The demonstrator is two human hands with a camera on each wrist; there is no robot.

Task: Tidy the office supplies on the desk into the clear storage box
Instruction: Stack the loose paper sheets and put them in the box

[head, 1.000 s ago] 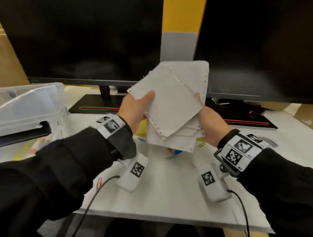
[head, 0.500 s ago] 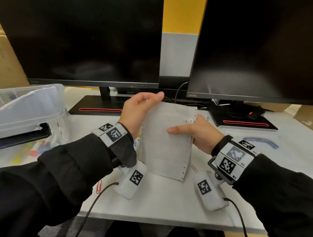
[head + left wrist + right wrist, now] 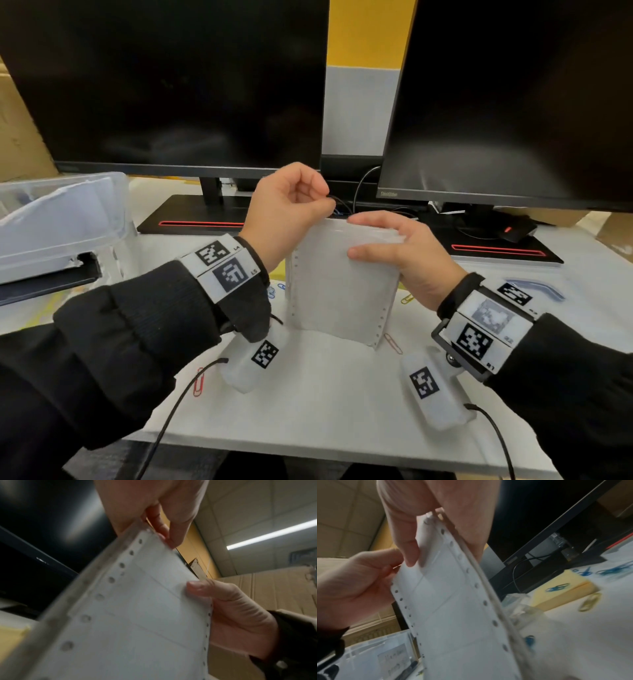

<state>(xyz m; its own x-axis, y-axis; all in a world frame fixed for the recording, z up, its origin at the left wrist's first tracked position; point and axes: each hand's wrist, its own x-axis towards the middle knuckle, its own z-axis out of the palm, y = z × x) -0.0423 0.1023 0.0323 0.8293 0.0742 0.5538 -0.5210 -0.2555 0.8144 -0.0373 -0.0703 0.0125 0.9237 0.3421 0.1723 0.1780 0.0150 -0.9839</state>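
Observation:
A stack of white sheets with punched side margins [image 3: 339, 291] stands upright on the white desk [image 3: 325, 394], bottom edge down. My left hand [image 3: 322, 209] pinches its top left corner with curled fingers. My right hand [image 3: 359, 236] grips the top right edge, thumb across the front and fingers over the top. The left wrist view shows the stack [image 3: 137, 615] between the left hand [image 3: 164, 534] and the right hand [image 3: 231, 608]. The right wrist view shows the stack [image 3: 453, 601] as well. The clear storage box [image 3: 61, 219] sits at far left, holding white paper.
Two dark monitors [image 3: 171, 85] stand behind on black bases. Loose paper clips lie on the desk: red [image 3: 198, 380], pink [image 3: 392, 342], yellow [image 3: 407, 298]. A yellow note pad [image 3: 556, 595] lies behind the stack. A black mouse [image 3: 517, 229] sits at back right.
The sheets, fanned and raised a second ago, are squared into one stack and lowered onto the desk. My left hand has curled onto the top left corner; the right holds the top edge.

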